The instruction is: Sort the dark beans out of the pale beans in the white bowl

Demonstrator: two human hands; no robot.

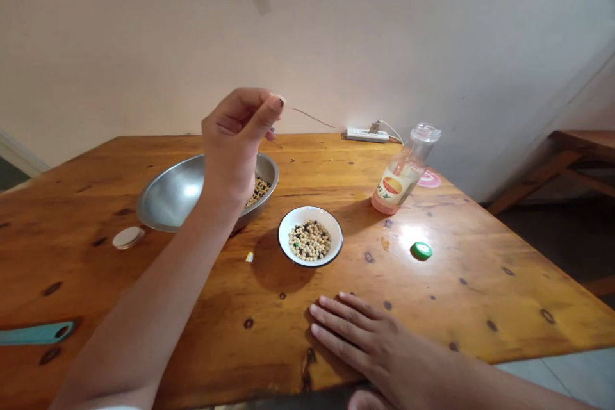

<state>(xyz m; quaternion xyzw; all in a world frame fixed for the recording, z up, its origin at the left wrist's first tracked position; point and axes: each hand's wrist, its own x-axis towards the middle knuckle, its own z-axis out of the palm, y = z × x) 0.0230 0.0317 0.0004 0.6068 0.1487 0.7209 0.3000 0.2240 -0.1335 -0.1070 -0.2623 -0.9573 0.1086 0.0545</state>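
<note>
My left hand (pixel 235 141) is raised above the metal bowl, its thumb and forefinger pinching one end of a thin thread-like strand (pixel 312 116). The strand stretches off to the right in the air. My right hand (pixel 358 336) lies palm down on the table near its front edge, fingers stretched out. Just beyond those fingertips stands a small white bowl (pixel 285 240) with a dark rim, containing pale beads (pixel 310 243) with some dark ones and a green one. My left wrist partly covers the large metal bowl (pixel 173 195), where small dark and pale beads (pixel 259 191) show.
A clear bottle (pixel 396 182) with a fruit label stands uncapped at right, near a green cap (pixel 421 250). A white power strip (pixel 368 135) lies by the wall. At left are a round pale lid (pixel 128 237) and a teal handle (pixel 38 333) on the wooden table (pixel 216 333).
</note>
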